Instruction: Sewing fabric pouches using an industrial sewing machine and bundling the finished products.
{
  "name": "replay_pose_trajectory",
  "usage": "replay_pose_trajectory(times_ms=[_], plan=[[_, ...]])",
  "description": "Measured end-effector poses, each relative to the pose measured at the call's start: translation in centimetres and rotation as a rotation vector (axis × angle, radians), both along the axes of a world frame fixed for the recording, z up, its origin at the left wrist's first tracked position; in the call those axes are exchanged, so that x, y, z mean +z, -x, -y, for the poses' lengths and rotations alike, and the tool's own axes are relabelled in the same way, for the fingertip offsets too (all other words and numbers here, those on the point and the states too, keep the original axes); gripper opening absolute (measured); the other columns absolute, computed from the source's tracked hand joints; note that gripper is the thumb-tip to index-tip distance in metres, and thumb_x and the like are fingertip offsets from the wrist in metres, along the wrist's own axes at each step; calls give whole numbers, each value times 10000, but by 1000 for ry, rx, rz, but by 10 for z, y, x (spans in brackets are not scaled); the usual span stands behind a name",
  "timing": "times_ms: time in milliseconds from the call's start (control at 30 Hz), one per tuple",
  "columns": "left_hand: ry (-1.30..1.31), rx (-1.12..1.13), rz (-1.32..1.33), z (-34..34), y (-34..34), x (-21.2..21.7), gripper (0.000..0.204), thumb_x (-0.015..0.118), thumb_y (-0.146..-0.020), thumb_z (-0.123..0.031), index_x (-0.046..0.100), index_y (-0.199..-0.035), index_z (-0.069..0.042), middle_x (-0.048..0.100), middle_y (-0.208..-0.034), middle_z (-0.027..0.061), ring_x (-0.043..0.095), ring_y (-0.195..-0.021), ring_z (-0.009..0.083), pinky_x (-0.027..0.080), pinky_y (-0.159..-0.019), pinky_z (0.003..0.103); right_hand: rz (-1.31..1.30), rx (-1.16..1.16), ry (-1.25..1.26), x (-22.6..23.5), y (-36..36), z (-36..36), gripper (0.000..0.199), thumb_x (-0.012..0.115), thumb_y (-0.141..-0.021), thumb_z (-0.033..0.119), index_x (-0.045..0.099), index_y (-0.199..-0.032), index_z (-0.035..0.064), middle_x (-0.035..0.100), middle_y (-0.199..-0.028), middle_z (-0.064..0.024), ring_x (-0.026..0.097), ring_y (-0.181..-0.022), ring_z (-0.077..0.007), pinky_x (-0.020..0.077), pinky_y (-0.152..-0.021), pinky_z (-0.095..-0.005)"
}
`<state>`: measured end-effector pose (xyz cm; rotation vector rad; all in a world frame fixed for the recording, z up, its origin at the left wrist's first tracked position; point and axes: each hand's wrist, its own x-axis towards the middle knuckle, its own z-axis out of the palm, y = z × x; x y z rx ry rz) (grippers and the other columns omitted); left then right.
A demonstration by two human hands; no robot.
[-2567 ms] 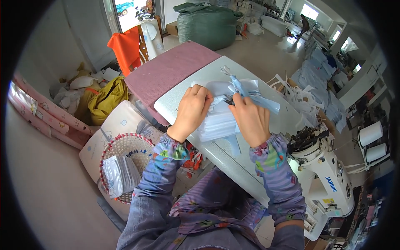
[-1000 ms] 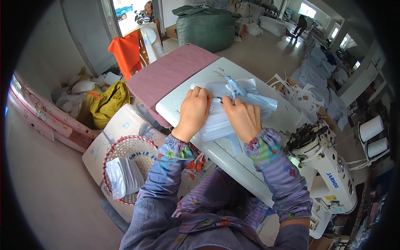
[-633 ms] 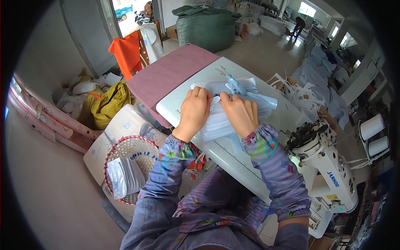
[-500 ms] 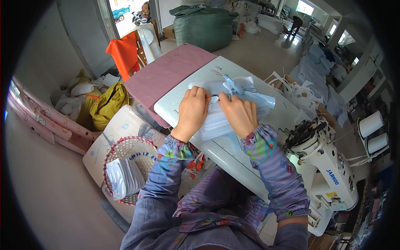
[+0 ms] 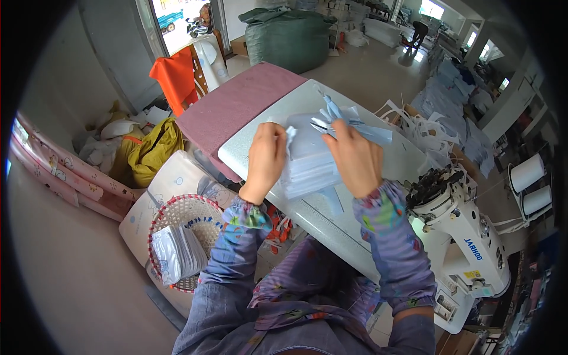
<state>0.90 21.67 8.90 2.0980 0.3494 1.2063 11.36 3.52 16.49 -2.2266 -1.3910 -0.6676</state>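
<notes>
On the pale sewing table (image 5: 248, 137) lies a stack of whitish, see-through fabric pieces (image 5: 310, 168), with a tied bundle of light blue fabric strips (image 5: 337, 112) across its far right part. My left hand (image 5: 266, 157) is closed at the stack's left side, pinching a small white scrap (image 5: 290, 134) whose end shows past the fingers. Above the stack's right side, my right hand (image 5: 357, 158) is closed on what looks like small thread snips (image 5: 319, 126). Two thin prongs point left; the rest is hidden in the hand.
A white sewing machine (image 5: 464, 239) stands at the right, with thread cones (image 5: 526, 177) beyond it. At the lower left, a woven basket (image 5: 155, 222) holds folded white pieces (image 5: 177, 254). A mauve cloth (image 5: 242, 100) covers the adjoining surface; white straps (image 5: 429, 127) are heaped far right.
My hands have moved apart: the left slightly left with the white scrap, the right to the right with the snips. More of the stack's top shows between them.
</notes>
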Motion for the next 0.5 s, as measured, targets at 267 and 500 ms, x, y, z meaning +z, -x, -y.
replay_pose_trajectory(times_ms=[267,500], plan=[[23,469,-130,-60,102,-139,200,606,-982,11,586,-1181,1,613,-1084,141,620,-973,262,502,-903,376,-445,-379,-208,-71,62,222,194,700,-993,101,597,-1133,15,643,-796,-150,659,-656,-223,505,-619,-362],[-158,255,-57,11,73,0,278,641,-921,21,682,-1193,-19,661,-1235,182,603,-1188,390,472,-1021,458,-112,-780,229,-141,58,334,299,726,-943,137,648,-1213,36,635,-1207,-195,652,-999,-390,533,-835,-482]])
